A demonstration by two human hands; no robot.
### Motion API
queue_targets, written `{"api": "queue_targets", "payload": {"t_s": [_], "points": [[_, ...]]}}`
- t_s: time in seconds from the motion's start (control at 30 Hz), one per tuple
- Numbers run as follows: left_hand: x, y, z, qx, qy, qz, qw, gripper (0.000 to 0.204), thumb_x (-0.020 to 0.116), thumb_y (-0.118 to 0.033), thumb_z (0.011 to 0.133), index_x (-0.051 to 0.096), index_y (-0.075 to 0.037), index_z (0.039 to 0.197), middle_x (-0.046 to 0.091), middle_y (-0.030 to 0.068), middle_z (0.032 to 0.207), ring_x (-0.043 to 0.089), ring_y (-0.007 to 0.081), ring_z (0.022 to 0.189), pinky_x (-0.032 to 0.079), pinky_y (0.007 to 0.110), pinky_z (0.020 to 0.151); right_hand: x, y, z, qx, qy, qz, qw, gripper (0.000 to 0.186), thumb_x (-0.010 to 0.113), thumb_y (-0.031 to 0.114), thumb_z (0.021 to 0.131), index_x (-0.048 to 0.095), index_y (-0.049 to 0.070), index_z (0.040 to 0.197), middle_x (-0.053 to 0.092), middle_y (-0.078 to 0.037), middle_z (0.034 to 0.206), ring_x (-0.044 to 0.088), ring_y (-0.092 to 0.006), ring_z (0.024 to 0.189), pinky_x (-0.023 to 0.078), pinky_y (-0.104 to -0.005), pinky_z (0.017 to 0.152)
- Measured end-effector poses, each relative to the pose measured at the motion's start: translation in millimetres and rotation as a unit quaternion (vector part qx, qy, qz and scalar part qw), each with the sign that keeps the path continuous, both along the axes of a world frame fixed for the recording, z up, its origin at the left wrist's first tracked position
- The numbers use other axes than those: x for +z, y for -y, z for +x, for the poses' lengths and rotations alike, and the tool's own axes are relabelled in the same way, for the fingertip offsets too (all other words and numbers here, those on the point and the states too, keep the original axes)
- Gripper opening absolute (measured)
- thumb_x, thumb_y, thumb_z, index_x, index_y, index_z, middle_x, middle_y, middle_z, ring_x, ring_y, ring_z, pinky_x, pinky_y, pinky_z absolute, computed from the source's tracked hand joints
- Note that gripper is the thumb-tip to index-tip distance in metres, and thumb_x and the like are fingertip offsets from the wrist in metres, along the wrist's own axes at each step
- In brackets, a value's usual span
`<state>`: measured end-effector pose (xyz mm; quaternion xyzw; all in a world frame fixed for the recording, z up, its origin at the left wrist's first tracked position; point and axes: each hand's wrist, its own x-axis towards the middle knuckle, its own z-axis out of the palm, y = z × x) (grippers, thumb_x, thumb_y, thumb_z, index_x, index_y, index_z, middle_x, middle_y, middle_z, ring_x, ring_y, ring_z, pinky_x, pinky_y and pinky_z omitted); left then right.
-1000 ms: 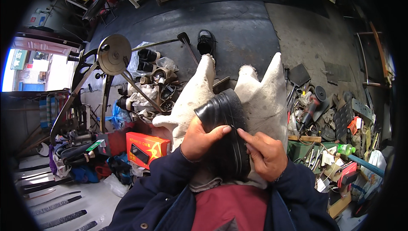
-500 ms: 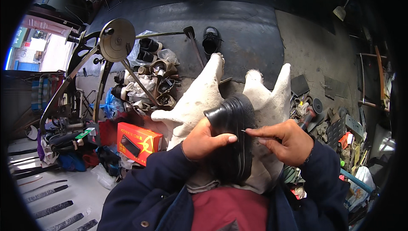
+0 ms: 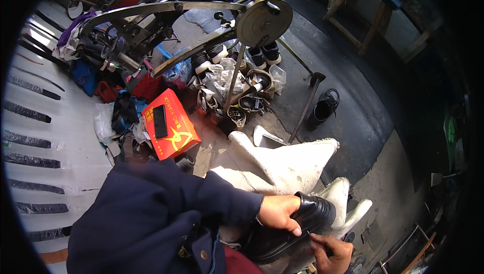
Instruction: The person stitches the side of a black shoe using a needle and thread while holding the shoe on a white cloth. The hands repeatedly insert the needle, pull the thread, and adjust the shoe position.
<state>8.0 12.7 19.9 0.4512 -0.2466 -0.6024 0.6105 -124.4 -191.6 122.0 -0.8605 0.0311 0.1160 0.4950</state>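
A black leather shoe (image 3: 320, 214) lies tilted over my lap, on a thick off-white cloth (image 3: 287, 160). My left hand (image 3: 280, 214) grips the shoe, its thumb pressed on the upper near the sole edge. Close to that thumb, my right hand (image 3: 333, 253) is at the shoe's edge with thumb and forefinger pinched together. A tiny pale glint shows at the fingertips, too small to name. The shoe's near end is in shadow.
A hand-cranked metal machine with a round wheel (image 3: 264, 22) stands ahead. A red box (image 3: 174, 128) carries a dark phone (image 3: 160, 121). Several shoes and plastic bags (image 3: 222, 75) lie beyond it. A single black shoe (image 3: 323, 108) stands on the dark mat. Dark strips (image 3: 33, 160) lie at left.
The view has swung left, so my hands and the shoe now appear at the lower right. My left hand still grips the shoe, and my right hand stays pinched at its edge.
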Motion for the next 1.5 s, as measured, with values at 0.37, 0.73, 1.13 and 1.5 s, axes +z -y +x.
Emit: {"api": "queue_targets", "payload": {"t_s": [0.37, 0.73, 1.13, 1.5], "points": [[-0.1, 1.8, -1.9, 0.014, 0.008, -0.013, 1.0, 0.047, 0.077, -0.005, 0.089, 0.061, 0.001, 0.133, 0.074, 0.0106, 0.117, 0.067, 0.0171, 0.109, 0.054, 0.035, 0.096, -5.6, -10.6, 0.6, -0.025, -0.053, -0.002, 0.998, 0.015, 0.073, 0.001, 0.098, 0.076, 0.003, 0.112, 0.068, -0.003, 0.074, 0.061, -0.007, 0.065, 0.052, -0.0246, 0.062], [11.3, -10.2, -21.8, 0.1, 0.2, -0.034, 0.974, 0.04, 0.078, -0.019, 0.092, 0.063, 0.004, 0.121, 0.074, 0.02, 0.103, 0.073, 0.0281, 0.096, 0.056, 0.038, 0.083, -12.7, -12.1, -14.5, -0.015, 0.049, 0.018, 0.999, 0.011, 0.071, 0.0, 0.099, 0.074, -0.001, 0.11, 0.074, -0.005, 0.081, 0.063, -0.0068, 0.065, 0.051, -0.0235, 0.06], [38.4, -56.8, -44.0, 0.197, 0.465, 0.006, 0.863, 0.015, 0.071, -0.019, 0.099, 0.066, -0.006, 0.105, 0.074, 0.0153, 0.089, 0.074, 0.0329, 0.081, 0.056, 0.038, 0.07, -5.4, -24.9, -56.4, -0.07, 0.051, 0.008, 0.996, 0.017, 0.069, 0.002, 0.101, 0.072, -0.001, 0.118, 0.076, -0.007, 0.085, 0.065, -0.008, 0.07, 0.05, -0.022, 0.061], [36.8, -56.6, -27.8, 0.16, 0.379, -0.036, 0.911, 0.019, 0.073, -0.02, 0.097, 0.066, -0.002, 0.099, 0.072, 0.0149, 0.099, 0.071, 0.0303, 0.08, 0.055, 0.039, 0.072, -9.4, -28.3, -63.9, -0.116, 0.011, 0.06, 0.991, 0.017, 0.069, -0.001, 0.101, 0.07, -0.002, 0.117, 0.074, -0.007, 0.088, 0.068, -0.011, 0.079, 0.053, -0.0238, 0.073]]}}
